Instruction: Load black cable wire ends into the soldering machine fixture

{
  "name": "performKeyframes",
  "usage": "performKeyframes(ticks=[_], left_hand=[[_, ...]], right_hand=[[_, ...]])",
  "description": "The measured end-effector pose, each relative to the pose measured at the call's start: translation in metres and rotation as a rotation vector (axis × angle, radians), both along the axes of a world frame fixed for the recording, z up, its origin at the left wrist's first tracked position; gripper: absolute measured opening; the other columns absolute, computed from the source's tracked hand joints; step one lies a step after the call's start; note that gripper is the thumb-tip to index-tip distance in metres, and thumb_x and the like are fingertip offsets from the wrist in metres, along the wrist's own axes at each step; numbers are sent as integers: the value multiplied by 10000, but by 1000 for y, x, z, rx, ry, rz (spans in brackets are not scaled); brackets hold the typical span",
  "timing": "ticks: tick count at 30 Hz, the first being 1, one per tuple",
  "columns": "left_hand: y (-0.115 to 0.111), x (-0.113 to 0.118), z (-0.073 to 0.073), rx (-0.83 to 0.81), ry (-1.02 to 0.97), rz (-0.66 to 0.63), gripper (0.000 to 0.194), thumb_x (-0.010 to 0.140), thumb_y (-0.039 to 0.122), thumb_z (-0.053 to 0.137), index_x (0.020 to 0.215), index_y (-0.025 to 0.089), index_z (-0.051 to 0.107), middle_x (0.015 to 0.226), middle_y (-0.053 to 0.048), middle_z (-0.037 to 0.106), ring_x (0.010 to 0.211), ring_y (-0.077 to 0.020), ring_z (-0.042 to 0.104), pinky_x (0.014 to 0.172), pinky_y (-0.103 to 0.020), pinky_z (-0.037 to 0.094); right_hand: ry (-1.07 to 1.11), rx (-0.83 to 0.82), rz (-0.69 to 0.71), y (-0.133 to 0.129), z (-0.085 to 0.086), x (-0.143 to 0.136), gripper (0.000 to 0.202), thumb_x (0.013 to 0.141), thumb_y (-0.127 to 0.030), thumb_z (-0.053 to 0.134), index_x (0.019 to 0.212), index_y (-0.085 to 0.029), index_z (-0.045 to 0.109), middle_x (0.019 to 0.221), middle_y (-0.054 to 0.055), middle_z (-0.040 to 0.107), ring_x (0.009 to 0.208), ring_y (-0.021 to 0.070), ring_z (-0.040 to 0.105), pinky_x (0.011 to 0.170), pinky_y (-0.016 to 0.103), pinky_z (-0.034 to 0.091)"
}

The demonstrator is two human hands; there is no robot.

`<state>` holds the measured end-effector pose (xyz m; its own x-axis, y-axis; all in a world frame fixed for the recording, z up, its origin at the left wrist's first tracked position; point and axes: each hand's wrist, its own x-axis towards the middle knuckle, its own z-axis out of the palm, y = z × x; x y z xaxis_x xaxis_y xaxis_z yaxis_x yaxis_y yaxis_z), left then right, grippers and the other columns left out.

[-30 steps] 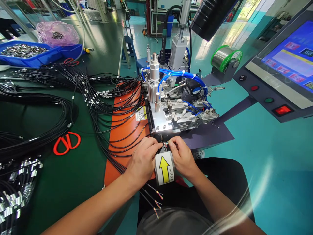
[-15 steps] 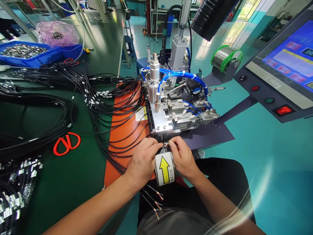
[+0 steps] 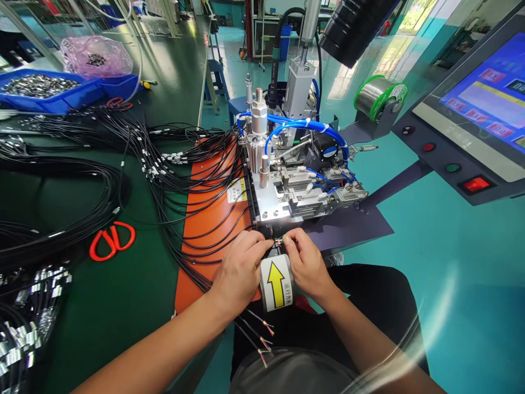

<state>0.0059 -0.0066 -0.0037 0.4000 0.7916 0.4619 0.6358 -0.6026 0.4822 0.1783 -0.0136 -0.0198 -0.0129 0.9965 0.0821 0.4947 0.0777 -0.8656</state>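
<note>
My left hand (image 3: 244,262) is closed at the machine's front edge, its thumb and fingertips pinched around the end of a black cable with small coloured wires (image 3: 279,241). From the other side my right hand (image 3: 305,262) pinches at those same wires. Just below the fingertips, between both hands, is a round part labelled with a yellow arrow (image 3: 276,284). The metal machine (image 3: 287,180) with blue air tubes stands right beyond the hands. Black cables (image 3: 197,276) run under my left hand, and their stripped ends (image 3: 264,343) hang over my lap.
Cable bundles (image 3: 82,210) cover the green table (image 3: 143,295) at the left, with red-handled scissors (image 3: 112,241) and a blue tray of metal parts (image 3: 41,101). An orange plate (image 3: 209,219) lies beside the machine. A solder spool (image 3: 379,98) and control screen (image 3: 488,104) are at right.
</note>
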Motion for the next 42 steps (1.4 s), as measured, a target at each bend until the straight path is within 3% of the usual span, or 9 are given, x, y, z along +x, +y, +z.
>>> performKeyframes(ticks=[31, 38, 42], left_hand=[[4, -3, 0, -6, 54, -59, 265, 912, 69, 484, 1065, 168, 677, 938, -78, 610, 864, -199, 537, 732, -328, 506], [4, -1, 2, 0, 60, -57, 257, 911, 67, 476, 1033, 150, 686, 929, -81, 614, 841, -198, 532, 725, -324, 503], [4, -1, 1, 0, 56, -59, 248, 909, 69, 486, 1034, 138, 688, 928, -83, 606, 847, -200, 530, 729, -327, 502]], right_hand=[[1, -14, -11, 4, -3, 0, 201, 981, -304, 401, 852, -221, 531, 792, 11, 582, 734, 177, 546, 663, 296, 419], [156, -152, -45, 1, -7, 5, 265, 973, -406, 424, 891, -229, 602, 704, 0, 612, 635, 177, 566, 583, 287, 440], [205, -146, -51, 0, -3, 5, 272, 956, -434, 454, 915, -225, 622, 712, 11, 635, 627, 181, 572, 552, 284, 436]])
